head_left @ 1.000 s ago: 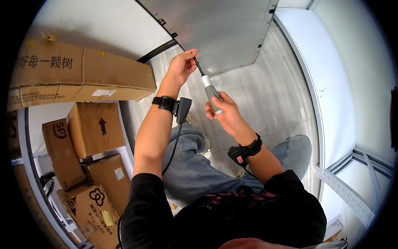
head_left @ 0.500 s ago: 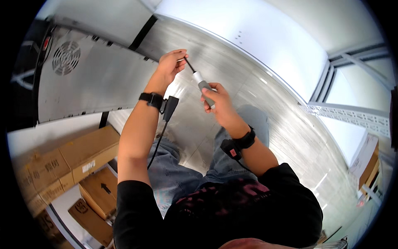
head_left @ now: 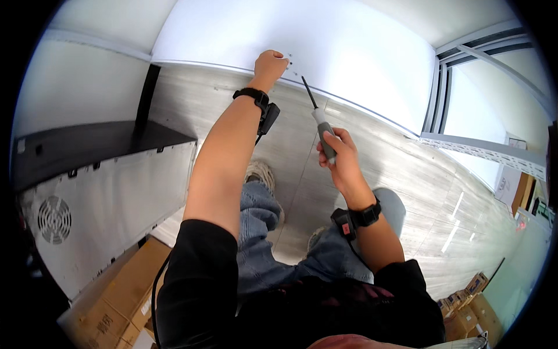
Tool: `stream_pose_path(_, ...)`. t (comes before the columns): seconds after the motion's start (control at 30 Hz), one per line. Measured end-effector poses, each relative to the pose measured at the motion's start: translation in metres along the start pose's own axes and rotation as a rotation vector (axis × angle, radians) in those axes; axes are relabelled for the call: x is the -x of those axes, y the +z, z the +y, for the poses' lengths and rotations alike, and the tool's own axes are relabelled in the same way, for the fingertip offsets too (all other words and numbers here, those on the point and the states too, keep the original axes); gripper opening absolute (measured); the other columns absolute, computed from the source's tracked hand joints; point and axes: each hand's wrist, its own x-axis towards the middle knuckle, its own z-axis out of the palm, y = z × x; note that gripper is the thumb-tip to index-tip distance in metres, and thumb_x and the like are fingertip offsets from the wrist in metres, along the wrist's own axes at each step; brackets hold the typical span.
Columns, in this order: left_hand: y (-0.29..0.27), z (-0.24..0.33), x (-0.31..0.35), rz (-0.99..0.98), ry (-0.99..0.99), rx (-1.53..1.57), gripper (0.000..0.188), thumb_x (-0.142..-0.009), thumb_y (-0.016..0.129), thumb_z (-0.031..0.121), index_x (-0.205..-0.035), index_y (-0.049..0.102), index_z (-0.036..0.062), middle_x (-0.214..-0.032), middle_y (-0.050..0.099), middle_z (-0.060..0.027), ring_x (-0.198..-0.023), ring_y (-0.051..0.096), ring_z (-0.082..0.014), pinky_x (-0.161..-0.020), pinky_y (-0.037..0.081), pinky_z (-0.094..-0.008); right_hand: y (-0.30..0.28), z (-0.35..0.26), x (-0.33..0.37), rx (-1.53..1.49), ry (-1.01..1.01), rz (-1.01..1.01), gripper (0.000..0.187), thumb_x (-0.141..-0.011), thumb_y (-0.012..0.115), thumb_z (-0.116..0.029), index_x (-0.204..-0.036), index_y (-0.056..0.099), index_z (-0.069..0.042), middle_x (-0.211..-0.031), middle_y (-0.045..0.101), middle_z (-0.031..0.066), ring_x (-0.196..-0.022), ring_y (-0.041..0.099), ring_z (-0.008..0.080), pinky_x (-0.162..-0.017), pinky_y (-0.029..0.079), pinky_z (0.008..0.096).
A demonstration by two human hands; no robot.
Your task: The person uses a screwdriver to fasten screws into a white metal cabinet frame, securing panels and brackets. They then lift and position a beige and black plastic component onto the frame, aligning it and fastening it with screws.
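My left hand (head_left: 271,65) reaches out over a white surface (head_left: 372,64). Its fingers are curled closed, and whatever they might hold is hidden. Right beside those fingers, several small dark screws (head_left: 291,63) lie on the white surface. In my right hand (head_left: 343,156) is a screwdriver (head_left: 323,131) with a grey handle and a dark shaft, gripped by the handle. Its shaft points up and away, with the tip close to the near edge of the white surface and not visibly touching anything.
To the left stands a metal computer case (head_left: 116,203) with a round vent and a black side. Cardboard boxes (head_left: 116,308) sit below it. Grey metal framing (head_left: 436,99) rises at the right, and small boxes (head_left: 459,299) are at the lower right.
My left hand has moved from beside the screwdriver tip to the screws on the white surface. The screwdriver has shifted right in my right hand. The view has turned, too.
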Motion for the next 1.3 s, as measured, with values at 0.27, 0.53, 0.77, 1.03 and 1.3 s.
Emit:
stream_pose_path(0.27,0.040,-0.019,-0.077,0.034,0.080,-0.311,0.029,-0.076,0.068,0.025,-0.098,0.065,0.0063,-0.086,0.069,-0.0076,-0.074,0.066,-0.0199,-0.072,0.052,-0.0329,-0.015,0.006,-0.020,-0.058,0.011,0.189,0.030,-0.088,0.058,-0.024,-0.109,0.045,-0.007,-0.074,0.057,0.0038,-0.058,0.051,0.0110,-0.053,0.039,0.0270)
stream_pose_path(0.53,0.038,-0.006,-0.062,-0.023,0.045,-0.212,0.015,-0.081,0.064,0.021,-0.081,0.070,0.0065,-0.085,0.069,-0.0092,-0.076,0.066,-0.0191,-0.071,0.052,-0.0317,-0.015,0.004,-0.020,-0.069,-0.023,0.158,0.031,-0.088,0.058,-0.024,-0.110,0.045,-0.006,-0.075,0.057,0.0036,-0.059,0.051,0.0107,-0.053,0.039,0.0264)
stream_pose_path(0.77,-0.036,0.025,0.019,-0.280,-0.092,0.620,0.019,-0.093,0.055,0.017,-0.103,0.058,0.0014,-0.100,0.065,-0.0086,-0.080,0.065,-0.0191,-0.071,0.054,-0.0305,-0.001,-0.015,0.005,0.089,-0.133,-0.093,0.031,-0.089,0.058,-0.021,-0.112,0.048,-0.005,-0.076,0.057,0.0041,-0.054,0.048,0.0083,-0.046,0.036,0.0232)
stream_pose_path(1.03,-0.175,0.003,0.216,-0.131,-0.047,0.977,0.016,-0.096,0.046,0.015,-0.097,0.056,0.0023,-0.098,0.064,-0.0128,-0.080,0.066,-0.0172,-0.071,0.058,-0.0263,0.046,-0.009,0.078,0.232,-0.196,-0.457,0.029,-0.088,0.056,-0.018,-0.113,0.053,-0.004,-0.077,0.061,0.0072,-0.051,0.046,0.0052,-0.038,0.030,0.0195)
stream_pose_path(1.3,-0.211,-0.029,0.383,0.310,-0.073,0.971,0.015,-0.096,0.047,0.015,-0.093,0.057,0.0032,-0.092,0.064,-0.0088,-0.075,0.063,-0.0138,-0.071,0.056,-0.0240,0.065,0.019,0.133,0.322,-0.123,-0.834,0.028,-0.085,0.063,-0.016,-0.108,0.056,-0.003,-0.074,0.061,0.0033,-0.047,0.041,0.0021,-0.040,0.029,0.0185)
